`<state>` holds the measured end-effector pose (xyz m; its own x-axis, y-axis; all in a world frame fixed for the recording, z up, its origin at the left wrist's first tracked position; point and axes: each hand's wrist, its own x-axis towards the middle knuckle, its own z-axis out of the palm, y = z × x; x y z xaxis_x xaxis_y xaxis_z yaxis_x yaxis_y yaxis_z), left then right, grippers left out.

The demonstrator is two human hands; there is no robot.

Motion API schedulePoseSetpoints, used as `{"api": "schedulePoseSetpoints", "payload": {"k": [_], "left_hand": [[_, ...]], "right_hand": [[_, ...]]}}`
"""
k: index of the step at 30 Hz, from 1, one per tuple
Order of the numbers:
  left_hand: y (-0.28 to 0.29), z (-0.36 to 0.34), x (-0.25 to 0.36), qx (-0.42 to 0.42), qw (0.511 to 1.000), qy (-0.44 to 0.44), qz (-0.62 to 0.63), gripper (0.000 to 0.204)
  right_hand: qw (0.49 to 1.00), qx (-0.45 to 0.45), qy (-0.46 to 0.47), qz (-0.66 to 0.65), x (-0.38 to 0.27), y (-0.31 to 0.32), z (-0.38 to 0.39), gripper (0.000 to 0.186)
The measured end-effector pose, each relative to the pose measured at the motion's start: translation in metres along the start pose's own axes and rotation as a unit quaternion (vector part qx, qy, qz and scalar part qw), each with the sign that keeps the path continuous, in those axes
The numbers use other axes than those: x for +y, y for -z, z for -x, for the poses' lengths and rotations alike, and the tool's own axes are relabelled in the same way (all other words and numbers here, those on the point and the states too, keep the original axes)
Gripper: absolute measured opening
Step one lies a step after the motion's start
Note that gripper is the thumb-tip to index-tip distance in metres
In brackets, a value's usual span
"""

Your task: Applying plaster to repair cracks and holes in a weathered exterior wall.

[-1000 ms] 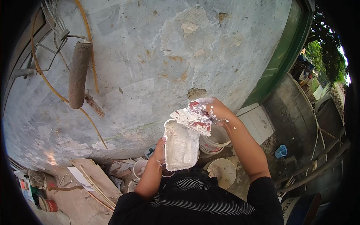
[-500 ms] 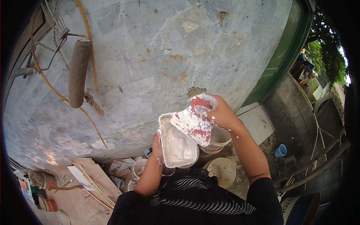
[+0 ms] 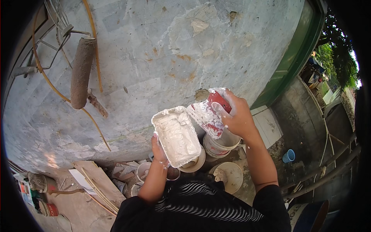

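Note:
My left hand grips the side of a rectangular tub filled with thick off-white putty. Most of its fingers are hidden behind the tub. In my right hand is a red scraper, its wide blade smeared with white putty. The fingers and thumb close around its upper part. The blade's left corner hangs just off the tub's upper right edge. White smears mark both hands. Ahead stands a grey, patchy wall with flaked spots.
A crusted paint roller hangs at upper left beside a yellow hose. Below the tub stand several buckets, one a white bucket. Boards lean at lower left. A blue basket sits right, near a green door.
The scraper has moved right, off the tub. The tub has tilted and shifted slightly up and left, and more of its putty surface shows.

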<state>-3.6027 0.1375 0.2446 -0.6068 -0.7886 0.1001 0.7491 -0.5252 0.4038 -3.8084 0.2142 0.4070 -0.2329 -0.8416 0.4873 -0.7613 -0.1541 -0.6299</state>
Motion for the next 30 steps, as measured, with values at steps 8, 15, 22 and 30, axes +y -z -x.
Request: {"api": "schedulePoseSetpoints", "payload": {"k": [8,15,22,30], "left_hand": [[-0.013,0.001,0.002,0.019,0.996,0.045,-0.076,0.076],[-0.01,0.001,0.006,0.036,0.996,0.035,-0.078,0.073],[-0.008,0.005,0.018,-0.012,0.998,-0.066,0.007,0.076],[-0.008,0.003,0.02,-0.002,0.995,-0.088,-0.044,0.075]], "right_hand": [[0.975,-0.09,0.161,0.124,-0.021,0.005,-0.003,0.032],[0.957,-0.149,0.209,0.138,-0.034,-0.01,0.002,0.029],[0.966,-0.218,0.106,0.089,-0.038,-0.02,0.007,0.034],[0.973,-0.169,0.154,0.036,-0.029,-0.04,0.014,0.039]]}}
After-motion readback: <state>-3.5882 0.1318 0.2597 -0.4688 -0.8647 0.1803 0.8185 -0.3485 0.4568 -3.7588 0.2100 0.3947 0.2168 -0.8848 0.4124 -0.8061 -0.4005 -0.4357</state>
